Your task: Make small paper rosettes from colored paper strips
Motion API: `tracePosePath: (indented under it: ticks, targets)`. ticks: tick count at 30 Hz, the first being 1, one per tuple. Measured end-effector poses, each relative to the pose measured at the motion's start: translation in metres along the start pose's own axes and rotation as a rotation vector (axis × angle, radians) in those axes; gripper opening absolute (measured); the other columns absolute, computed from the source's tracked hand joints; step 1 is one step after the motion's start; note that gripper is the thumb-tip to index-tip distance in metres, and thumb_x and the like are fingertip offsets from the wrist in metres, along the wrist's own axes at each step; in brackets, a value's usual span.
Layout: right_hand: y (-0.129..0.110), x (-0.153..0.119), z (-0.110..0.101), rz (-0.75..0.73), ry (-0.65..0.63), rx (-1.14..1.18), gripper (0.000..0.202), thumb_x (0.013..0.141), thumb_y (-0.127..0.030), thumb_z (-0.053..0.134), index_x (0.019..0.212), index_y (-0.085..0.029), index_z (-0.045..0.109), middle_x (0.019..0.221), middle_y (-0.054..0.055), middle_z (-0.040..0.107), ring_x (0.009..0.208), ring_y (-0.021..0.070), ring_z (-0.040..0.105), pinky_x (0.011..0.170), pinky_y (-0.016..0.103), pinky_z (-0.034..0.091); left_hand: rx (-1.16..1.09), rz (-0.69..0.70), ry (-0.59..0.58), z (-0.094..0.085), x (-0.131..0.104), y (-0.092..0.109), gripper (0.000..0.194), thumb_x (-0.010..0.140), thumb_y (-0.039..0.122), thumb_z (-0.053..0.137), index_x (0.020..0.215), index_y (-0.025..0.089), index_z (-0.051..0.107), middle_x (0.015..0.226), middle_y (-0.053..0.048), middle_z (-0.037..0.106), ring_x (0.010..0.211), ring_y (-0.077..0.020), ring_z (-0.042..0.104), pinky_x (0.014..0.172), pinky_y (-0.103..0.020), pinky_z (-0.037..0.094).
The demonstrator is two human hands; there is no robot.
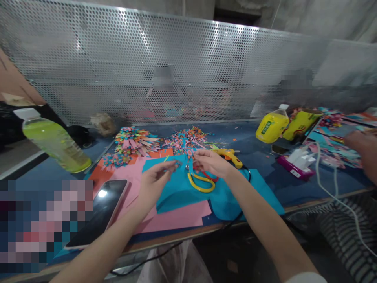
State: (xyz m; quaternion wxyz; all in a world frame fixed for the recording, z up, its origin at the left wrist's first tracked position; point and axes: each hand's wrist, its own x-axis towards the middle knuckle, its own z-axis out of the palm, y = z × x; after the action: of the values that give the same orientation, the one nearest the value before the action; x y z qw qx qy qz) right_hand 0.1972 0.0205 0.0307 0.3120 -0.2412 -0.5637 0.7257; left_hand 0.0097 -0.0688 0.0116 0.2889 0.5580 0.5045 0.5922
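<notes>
My right hand [210, 162] pinches a small blue-and-pink paper flower [190, 152], with a blue strip hanging below it. Just to its left, my left hand [156, 179] has its fingertips pressed together; a thin dark tip shows there, too small to name. Beneath both hands lie blue paper sheets [173, 196] and pink paper [176, 218]. Scissors with yellow and red handles [202, 188] rest on the blue paper, partly hidden by my right hand. Behind them is a heap of coloured paper fringes [188, 139].
A yellow glue gun [231, 155] with a black cord lies right of my hand. Fringed paper bundles [135, 141], a phone [98, 210] and a bottle [54, 139] are leftward. Rightward stand a yellow bottle [272, 124], a purple-based charging holder [296, 167] and another person's hand [363, 147].
</notes>
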Motion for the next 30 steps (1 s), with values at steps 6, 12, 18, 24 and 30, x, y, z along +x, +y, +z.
tracePosePath:
  ticks: [6, 12, 18, 24, 30]
  targets:
    - [0.005, 0.003, -0.008, -0.148, 0.202, -0.824, 0.018, 0.074, -0.033, 0.060, 0.068, -0.016, 0.059, 0.070, 0.004, 0.063, 0.064, 0.0136, 0.057, 0.060, 0.026, 0.044, -0.304, -0.125, 0.012, 0.002, 0.002, -0.005, 0.023, 0.073, 0.030, 0.062, 0.093, 0.020, 0.068, 0.078, -0.003, 0.065, 0.064, -0.0114, 0.055, 0.053, -0.022, 0.043]
    - [0.008, -0.003, 0.009, -0.434, 0.393, -1.206, 0.020, 0.080, -0.033, 0.054, 0.090, -0.018, 0.062, 0.092, 0.008, 0.063, 0.086, 0.0181, 0.056, 0.079, 0.032, 0.040, -0.511, -0.336, -0.022, 0.006, 0.002, 0.003, 0.030, 0.071, 0.035, 0.062, 0.096, 0.019, 0.066, 0.093, -0.008, 0.066, 0.078, -0.0165, 0.060, 0.056, -0.024, 0.044]
    - [0.013, -0.005, 0.028, -0.554, 0.216, -1.126, 0.023, 0.079, -0.037, 0.056, 0.094, -0.021, 0.064, 0.095, 0.004, 0.065, 0.092, 0.0161, 0.056, 0.083, 0.027, 0.040, -0.590, -0.389, -0.166, 0.010, 0.004, -0.006, 0.035, 0.077, 0.037, 0.053, 0.104, 0.018, 0.063, 0.109, -0.011, 0.062, 0.092, -0.0214, 0.057, 0.060, -0.027, 0.044]
    - [0.021, -0.006, 0.031, -0.515, 0.309, -1.137, 0.019, 0.081, -0.033, 0.054, 0.087, -0.021, 0.067, 0.087, 0.002, 0.067, 0.081, 0.0139, 0.059, 0.073, 0.024, 0.042, -0.559, -0.341, -0.241, 0.011, 0.001, -0.012, 0.034, 0.077, 0.032, 0.052, 0.106, 0.018, 0.063, 0.121, -0.010, 0.056, 0.098, -0.0234, 0.054, 0.064, -0.028, 0.043]
    - [0.022, -0.004, 0.026, -0.416, 0.286, -0.829, 0.021, 0.075, -0.033, 0.058, 0.082, -0.018, 0.070, 0.079, 0.004, 0.069, 0.073, 0.0155, 0.062, 0.065, 0.024, 0.046, -0.476, -0.245, -0.298, 0.008, 0.000, -0.014, 0.038, 0.076, 0.036, 0.055, 0.109, 0.020, 0.062, 0.115, -0.010, 0.058, 0.099, -0.0257, 0.051, 0.061, -0.028, 0.042]
